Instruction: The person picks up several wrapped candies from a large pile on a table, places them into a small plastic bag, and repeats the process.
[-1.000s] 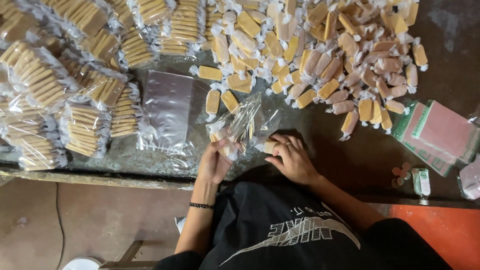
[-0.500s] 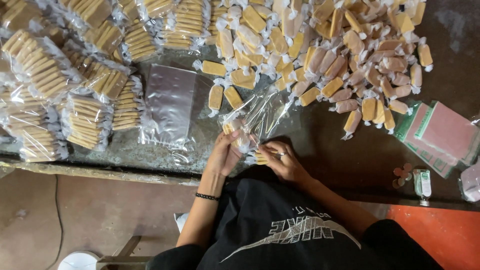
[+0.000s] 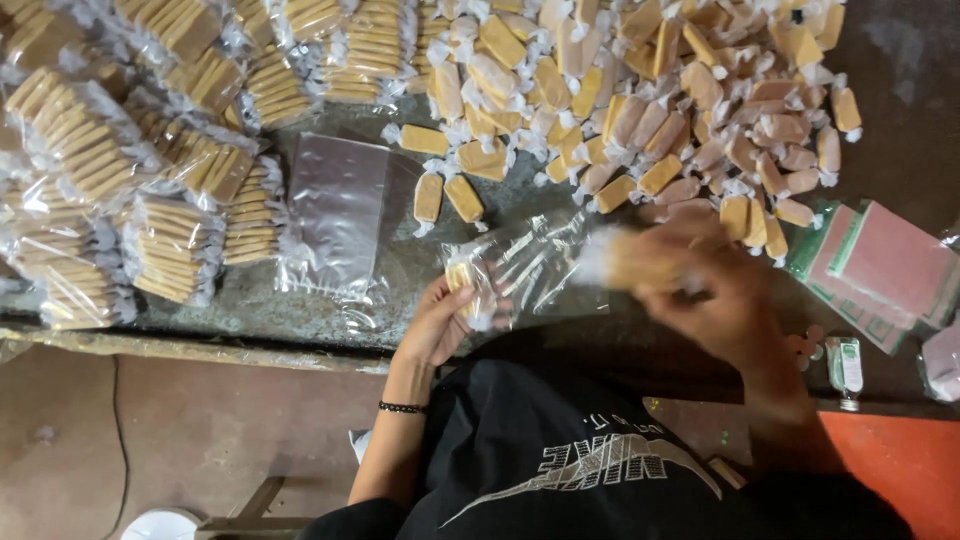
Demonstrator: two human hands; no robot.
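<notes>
Dark worktop: left hand grips clear bag; right hand blurred (grip unclear), candy pile beyond.

- The left hand is raised, fingers curled shut in a pinch, a dark band on its wrist.
- The right hand is blurred, forearm angled inward; its grip is unclear.

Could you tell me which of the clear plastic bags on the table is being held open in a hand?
The bag gripped by the left hand, already holding a few candies; the flat bags further left lie untouched.
</notes>
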